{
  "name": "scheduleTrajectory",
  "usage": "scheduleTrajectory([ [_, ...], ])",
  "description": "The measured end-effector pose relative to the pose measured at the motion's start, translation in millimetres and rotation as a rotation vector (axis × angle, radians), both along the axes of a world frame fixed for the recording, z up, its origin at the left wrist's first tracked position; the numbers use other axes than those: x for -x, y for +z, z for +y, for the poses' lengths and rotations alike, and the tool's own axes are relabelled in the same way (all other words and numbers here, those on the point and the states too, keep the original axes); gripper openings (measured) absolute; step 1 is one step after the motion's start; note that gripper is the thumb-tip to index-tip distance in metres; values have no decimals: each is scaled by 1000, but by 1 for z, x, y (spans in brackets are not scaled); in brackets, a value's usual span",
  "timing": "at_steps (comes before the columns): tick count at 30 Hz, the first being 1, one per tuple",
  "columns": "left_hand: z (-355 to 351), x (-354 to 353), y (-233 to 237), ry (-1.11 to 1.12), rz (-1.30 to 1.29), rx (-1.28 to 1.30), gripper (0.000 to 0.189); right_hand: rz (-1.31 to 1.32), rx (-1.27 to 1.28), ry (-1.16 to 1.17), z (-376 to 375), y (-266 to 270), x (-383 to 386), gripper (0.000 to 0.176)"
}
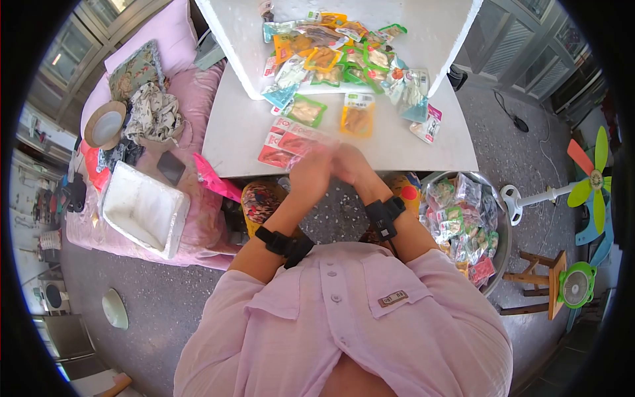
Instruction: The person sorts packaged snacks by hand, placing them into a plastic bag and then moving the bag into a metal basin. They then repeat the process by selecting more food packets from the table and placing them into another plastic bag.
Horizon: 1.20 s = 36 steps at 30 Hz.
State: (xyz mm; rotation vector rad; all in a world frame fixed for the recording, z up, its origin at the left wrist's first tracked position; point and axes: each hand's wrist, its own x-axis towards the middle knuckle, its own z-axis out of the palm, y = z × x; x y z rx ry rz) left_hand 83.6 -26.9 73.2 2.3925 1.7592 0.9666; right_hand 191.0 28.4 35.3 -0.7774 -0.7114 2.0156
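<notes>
My left hand (311,167) is at the table's front edge, its blurred fingers closed on the right end of a red-and-white food packet (301,137). Another red packet (274,157) lies partly beneath it. Close beside it, my right hand (348,164) almost touches the left; motion smears its fingers, so its grip cannot be made out. Just beyond are a green-edged packet (305,110) and an orange packet (358,116), flat on the white table (231,142). A pink-and-white packet (427,126) rests farther right.
An open white foam box (233,49) on the table holds a pile of colourful packets (331,53). To my right, a metal basin (506,248) is full of packets. A foam lid (145,208) lies on the pink bed at left. Fans (595,178) and a wooden stool (552,284) stand right.
</notes>
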Motion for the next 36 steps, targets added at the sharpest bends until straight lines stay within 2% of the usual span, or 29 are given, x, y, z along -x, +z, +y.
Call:
scheduleTrajectory([
  [1, 0, 1, 0, -3, -3, 0, 14, -36, 3, -4, 1, 0, 1, 11],
  [4, -1, 4, -4, 4, 26, -39, 9, -625, -195, 252, 3, 23, -8, 9],
  [6, 0, 7, -9, -16, 49, -86, 6, -823, -511, 269, 8, 13, -6, 7],
  [8, 0, 9, -12, -18, 72, -104, 4, -632, -471, 190, 10, 4, -1, 7],
  [10, 0, 11, -13, -2, 99, -96, 4, -57, -73, 18, 7, 7, 11, 8],
  [12, 0, 12, -14, -11, 83, -73, 4, -259, -484, 56, 17, -24, 17, 9],
  [14, 0, 14, -16, -34, 46, -70, 6, -398, -724, 98, 17, -29, 16, 10],
  [15, -1, 15, -17, -51, 16, -78, 9, -437, -758, 123, 12, -18, 12, 10],
  [18, -11, 18, -12, -52, -9, -125, 20, -338, -743, 113, 3, -16, 3, 8],
  [20, -19, 20, -11, -62, 5, -146, 29, -154, -462, 76, -2, -19, -7, 7],
  [22, -25, 23, -12, -100, 28, -152, 37, 76, 50, 32, -5, -17, -20, 7],
  [26, -13, 36, -49, -31, 230, -263, 34, 9, 68, -92, -6, -21, -39, 11],
  [31, -5, 47, -44, -96, 254, -232, 24, -102, 83, -211, -13, 2, -47, 14],
  [34, -4, 51, -19, -131, 119, -258, 18, -299, -68, -225, -13, 11, -50, 20],
  [36, -1, 58, 2, -217, -35, -244, 14, -406, -336, -203, -9, 12, -52, 30],
])
